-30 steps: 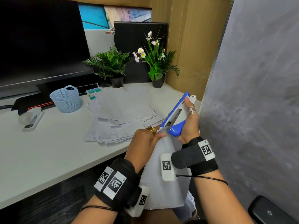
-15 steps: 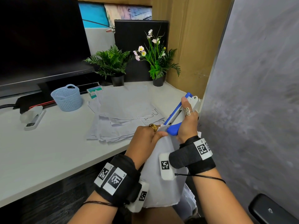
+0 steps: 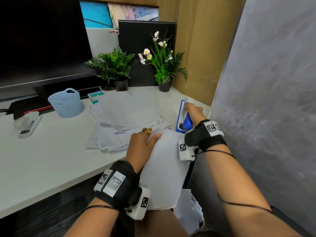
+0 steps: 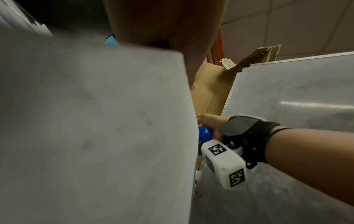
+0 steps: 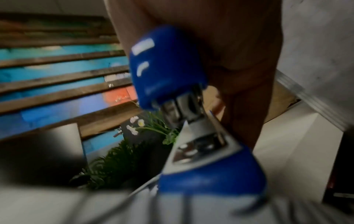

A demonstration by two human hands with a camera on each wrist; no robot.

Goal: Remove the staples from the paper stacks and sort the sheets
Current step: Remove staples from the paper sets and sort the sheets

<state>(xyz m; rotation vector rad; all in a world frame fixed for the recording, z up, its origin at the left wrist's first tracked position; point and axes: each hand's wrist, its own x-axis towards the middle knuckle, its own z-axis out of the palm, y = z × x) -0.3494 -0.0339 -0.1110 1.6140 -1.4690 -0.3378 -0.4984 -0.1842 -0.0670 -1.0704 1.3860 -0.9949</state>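
My left hand point(image 3: 152, 137) grips the top edge of a white paper stack point(image 3: 164, 170) that hangs over the desk's front edge toward my lap. In the left wrist view the paper stack point(image 4: 95, 128) fills most of the picture. My right hand point(image 3: 188, 109) holds a blue stapler point(image 3: 181, 117) low over the desk's right end, apart from the held stack. The right wrist view shows the blue stapler point(image 5: 168, 68) with its arms spread and metal parts showing. A loose pile of sheets point(image 3: 130, 120) lies on the desk beyond my left hand.
On the white desk point(image 3: 42, 159) stand a pale blue basket point(image 3: 65, 103), a white stapler point(image 3: 28, 124), a small staple box point(image 3: 95, 97) and two potted plants point(image 3: 118, 69). A monitor point(image 3: 42, 40) is at back left. A grey board point(image 3: 273, 100) walls off the right side.
My right hand has carried the blue stapler away from the stack's top corner, down and to the right onto the desk's end. My left hand still holds the stack.
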